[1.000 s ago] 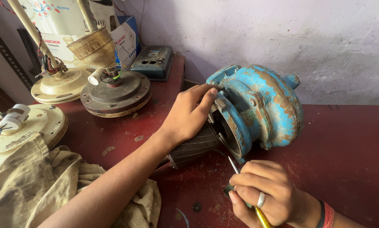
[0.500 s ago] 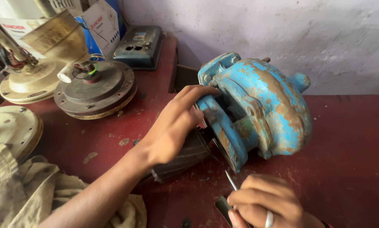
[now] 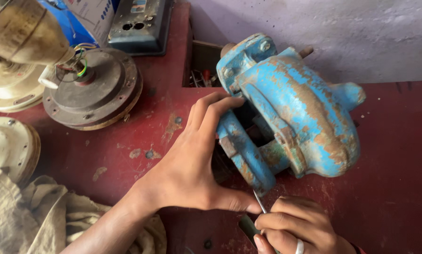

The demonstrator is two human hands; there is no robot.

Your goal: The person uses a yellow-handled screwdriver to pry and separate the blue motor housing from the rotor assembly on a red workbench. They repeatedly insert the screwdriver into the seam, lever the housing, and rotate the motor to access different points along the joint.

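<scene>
Two hands work on our old blue pump point(image 3: 295, 113), which lies on its side on the red bench point(image 3: 399, 188). Our left hand point(image 3: 192, 164) spreads open against its rim. Our right hand point(image 3: 291, 230) pinches a thin screwdriver point(image 3: 259, 204) under the pump.

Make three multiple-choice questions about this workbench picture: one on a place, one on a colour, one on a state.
1. Where does the round dark metal fan motor lie?
A. left of the pump
B. right of the pump
C. on top of the pump

2. What colour is the rusty cast-metal pump housing?
A. green
B. blue
C. white

3. What is the right hand doing?
A. lying open and flat
B. gripping a thin metal screwdriver
C. holding the cloth

Answers:
1 A: the motor sits on the red table at the picture's left.
2 B: blue paint with rust patches.
3 B: its fingers close round the tool, while the left hand steadies the pump.
</scene>
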